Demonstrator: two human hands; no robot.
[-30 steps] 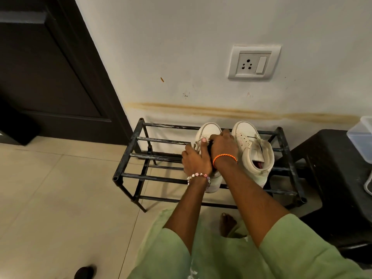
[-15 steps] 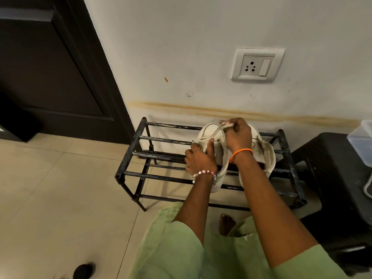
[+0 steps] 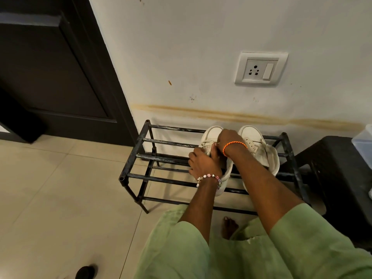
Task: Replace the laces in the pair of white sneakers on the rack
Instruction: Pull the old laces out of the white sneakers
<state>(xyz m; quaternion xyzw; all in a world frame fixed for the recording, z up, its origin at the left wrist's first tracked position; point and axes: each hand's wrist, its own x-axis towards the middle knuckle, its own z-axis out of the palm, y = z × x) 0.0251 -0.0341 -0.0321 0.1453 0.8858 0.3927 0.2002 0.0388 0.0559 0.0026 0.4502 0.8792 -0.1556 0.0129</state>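
Two white sneakers stand toes to the wall on the top tier of a black metal rack [image 3: 141, 156]. My left hand [image 3: 202, 165], with a bead bracelet, grips the left sneaker [image 3: 211, 133] at its tongue and side. My right hand [image 3: 228, 138], with an orange thread at the wrist, reaches over the same sneaker and pinches its white lace [image 3: 207, 143] at the eyelets. The right sneaker [image 3: 259, 150] stands untouched beside it, its tongue and opening toward me. My hands hide much of the left sneaker's lacing.
A dark door [image 3: 50, 73] is at the left, a wall socket [image 3: 260, 68] above the rack. A black stool [image 3: 340, 178] with a clear plastic box [image 3: 364, 137] stands at the right. My bare foot [image 3: 229, 226] rests on the tiled floor below the rack.
Half a second ago my right hand held a length of lace pulled up above the left sneaker; it has come back down to the eyelets. My left hand kept its hold on the sneaker.
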